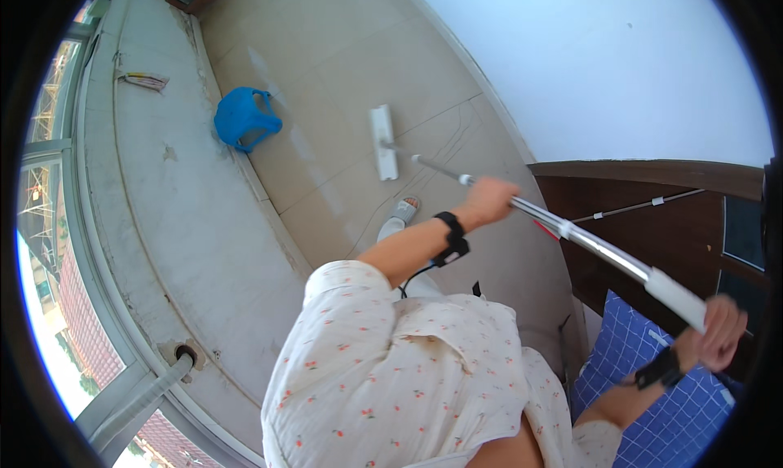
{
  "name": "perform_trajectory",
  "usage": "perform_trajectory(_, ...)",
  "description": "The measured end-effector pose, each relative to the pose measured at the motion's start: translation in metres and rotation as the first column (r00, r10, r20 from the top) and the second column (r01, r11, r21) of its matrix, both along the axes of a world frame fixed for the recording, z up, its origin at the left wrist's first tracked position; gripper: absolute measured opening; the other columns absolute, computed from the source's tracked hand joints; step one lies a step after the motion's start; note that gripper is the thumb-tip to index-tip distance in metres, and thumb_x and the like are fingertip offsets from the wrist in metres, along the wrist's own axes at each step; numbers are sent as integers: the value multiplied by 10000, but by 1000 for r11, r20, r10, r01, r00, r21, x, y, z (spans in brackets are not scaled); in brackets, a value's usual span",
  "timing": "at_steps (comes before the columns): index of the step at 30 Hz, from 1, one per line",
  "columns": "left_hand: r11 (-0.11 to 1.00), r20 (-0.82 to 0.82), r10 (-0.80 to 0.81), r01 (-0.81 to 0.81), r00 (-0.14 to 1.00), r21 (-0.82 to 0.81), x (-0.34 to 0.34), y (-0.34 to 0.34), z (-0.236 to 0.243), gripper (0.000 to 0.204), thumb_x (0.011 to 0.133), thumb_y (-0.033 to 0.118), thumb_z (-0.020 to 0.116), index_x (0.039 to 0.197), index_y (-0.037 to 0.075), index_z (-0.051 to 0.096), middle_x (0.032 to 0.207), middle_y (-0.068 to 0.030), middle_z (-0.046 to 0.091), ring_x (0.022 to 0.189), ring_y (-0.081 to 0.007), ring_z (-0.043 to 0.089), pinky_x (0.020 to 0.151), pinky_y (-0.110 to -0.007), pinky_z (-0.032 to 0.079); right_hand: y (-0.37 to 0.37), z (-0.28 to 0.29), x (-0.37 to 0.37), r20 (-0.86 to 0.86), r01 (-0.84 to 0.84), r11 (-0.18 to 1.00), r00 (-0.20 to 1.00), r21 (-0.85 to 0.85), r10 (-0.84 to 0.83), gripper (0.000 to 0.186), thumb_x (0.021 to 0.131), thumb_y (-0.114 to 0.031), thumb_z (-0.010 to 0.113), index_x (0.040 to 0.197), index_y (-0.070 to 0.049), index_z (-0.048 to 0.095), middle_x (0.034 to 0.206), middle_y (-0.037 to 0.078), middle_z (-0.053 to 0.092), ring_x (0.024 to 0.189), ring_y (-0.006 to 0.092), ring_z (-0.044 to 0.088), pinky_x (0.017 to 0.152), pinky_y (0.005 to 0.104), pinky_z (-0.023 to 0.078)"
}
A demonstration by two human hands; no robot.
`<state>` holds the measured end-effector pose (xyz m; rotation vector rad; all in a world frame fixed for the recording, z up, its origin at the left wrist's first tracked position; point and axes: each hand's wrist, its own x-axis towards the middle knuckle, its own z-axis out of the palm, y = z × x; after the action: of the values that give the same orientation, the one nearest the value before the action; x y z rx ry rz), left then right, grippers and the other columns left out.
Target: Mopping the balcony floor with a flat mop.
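A flat mop [599, 246] with a silver pole and a white grip runs slantwise across the view. Its white rectangular head [383, 142] is on the tiled floor, slightly blurred. Partway down the pole, my left hand [492, 200] is closed round the metal tube. At the upper end, my right hand [722, 333] is wrapped round the end of the white grip. Black bands sit on both my wrists. My slippered foot [405, 210] shows on the floor just behind the mop head.
An upturned-looking blue plastic stool [247, 120] is by the left ledge [175, 215], below the windows. To the right are a white wall [603, 68], a dark wooden panel [571, 195] with a thin pole or its reflection, and a blue checked cloth [628, 350].
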<state>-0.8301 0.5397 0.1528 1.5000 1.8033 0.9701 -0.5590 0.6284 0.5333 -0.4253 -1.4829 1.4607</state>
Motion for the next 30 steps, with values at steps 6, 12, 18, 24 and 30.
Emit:
perform_trajectory(6, 903, -43, 409, -411, 911, -127, -100, -127, -67, 103, 706, 98, 636, 806, 121, 651, 782, -112, 643, 760, -324, 611, 668, -400, 492, 10, -92, -191, -37, -685, 726, 728, -59, 684, 187, 711, -162, 544, 587, -146, 406, 495, -30, 456, 408, 111, 429, 553, 286, 399)
perform_trajectory(12, 850, -118, 447, -462, 887, -254, -120, -157, -101, 132, 695, 67, 634, 806, 129, 669, 786, -106, 649, 770, -304, 618, 672, -397, 493, -9, -137, -214, -26, -658, 723, 743, -213, 668, 189, 729, -120, 509, 572, -142, 407, 489, -1, 458, 410, 146, 387, 574, 343, 364)
perform_trajectory(18, 976, 54, 211, -213, 976, 35, -40, -35, -62, 137, 700, 43, 610, 802, 114, 668, 767, -116, 646, 770, -313, 606, 703, -404, 477, 17, -48, -87, 197, -295, 948, 943, 122, 268, 289, 764, -306, 532, 562, -169, 378, 530, -32, 460, 440, 105, 435, 491, 289, 374)
perform_trajectory(24, 951, 158, -40, -11, 987, 310, 73, 76, -8, 46, 721, 179, 629, 707, 136, 631, 695, -103, 623, 752, -309, 607, 676, -425, 465, -38, 33, 26, 373, -236, 955, 915, 178, 157, 259, 798, -380, 513, 651, -173, 464, 600, -61, 550, 609, -3, 561, 676, 240, 410)
perform_trajectory(30, 965, 70, -194, 177, 979, 196, 83, 91, 9, 99, 712, 214, 629, 749, 122, 624, 721, -101, 631, 773, -312, 611, 685, -418, 467, -54, 31, 42, 314, -93, 961, 949, 260, 7, 347, 782, -284, 619, 569, -197, 359, 430, -70, 402, 390, 26, 348, 618, 213, 326)
